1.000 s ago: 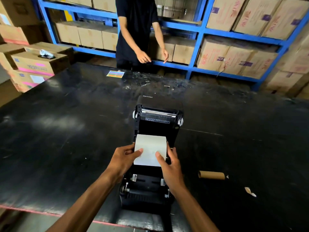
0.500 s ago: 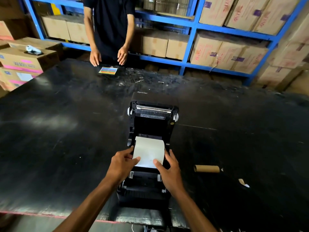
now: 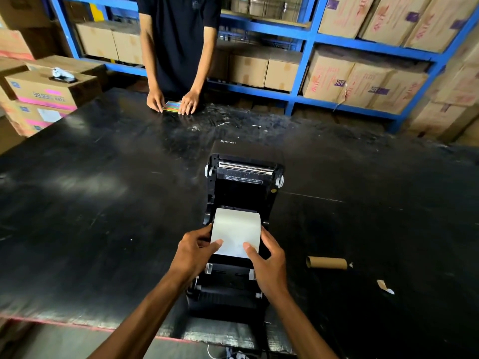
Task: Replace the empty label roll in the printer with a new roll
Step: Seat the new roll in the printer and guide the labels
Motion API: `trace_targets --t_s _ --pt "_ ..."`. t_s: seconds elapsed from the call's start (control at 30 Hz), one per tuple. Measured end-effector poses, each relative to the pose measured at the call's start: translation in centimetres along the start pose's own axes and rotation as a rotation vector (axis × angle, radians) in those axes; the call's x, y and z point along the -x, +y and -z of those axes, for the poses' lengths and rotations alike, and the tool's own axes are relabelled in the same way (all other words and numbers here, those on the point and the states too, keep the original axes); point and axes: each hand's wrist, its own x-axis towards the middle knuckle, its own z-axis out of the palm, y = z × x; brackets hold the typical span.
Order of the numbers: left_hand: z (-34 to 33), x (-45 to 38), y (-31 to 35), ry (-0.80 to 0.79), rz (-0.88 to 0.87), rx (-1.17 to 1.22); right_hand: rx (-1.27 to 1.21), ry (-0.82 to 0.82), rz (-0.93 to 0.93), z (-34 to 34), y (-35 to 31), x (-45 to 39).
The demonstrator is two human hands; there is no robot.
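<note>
A black label printer (image 3: 241,193) stands open on the black table (image 3: 103,203), its lid tipped back away from me. A white label roll (image 3: 236,229) sits in the printer's bay. My left hand (image 3: 193,251) grips the roll's left end, thumb pressed on the paper. On the other end my right hand (image 3: 269,260) does the same, its thumb on the paper's near edge. The empty brown cardboard core (image 3: 327,263) lies on the table to the right of the printer.
A person in a dark shirt (image 3: 178,42) stands across the table, both hands on a colourful card (image 3: 172,107). Torn paper scraps (image 3: 385,286) lie at the right. Blue shelving (image 3: 308,45) with cartons lines the back. Stacked boxes (image 3: 49,92) stand at the left.
My hands have stayed on the white roll, pressing it lower into the bay. The person opposite has stepped left and laid both hands on the colourful card.
</note>
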Motion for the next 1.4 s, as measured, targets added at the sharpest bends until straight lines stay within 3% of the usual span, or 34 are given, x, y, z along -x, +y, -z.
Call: trace_targets --t_s 0.27,0.6,0.93,1.13,1.4 --pt "-0.1 -0.6 -0.3 0.089 -0.047 -0.175 0.265 -0.046 0.011 1.0 -0.5 0.3" --pt "0.9 -1.0 -1.2 0.034 -0.059 -0.200 0.286 -0.130 -0.027 2.3 -1.1 0.1" --pt "0.3 0.1 -0.5 0.130 -0.016 -0.266 0.340 0.171 -0.039 1.1 -1.2 1.1" --pt "0.2 0.5 -1.4 0.171 0.036 -0.194 0.248 0.090 -0.062 1.6 -1.3 1.7" --pt "0.3 1.0 -2.2 0.110 0.036 -0.156 0.286 -0.025 -0.133 2.2 -1.1 2.5"
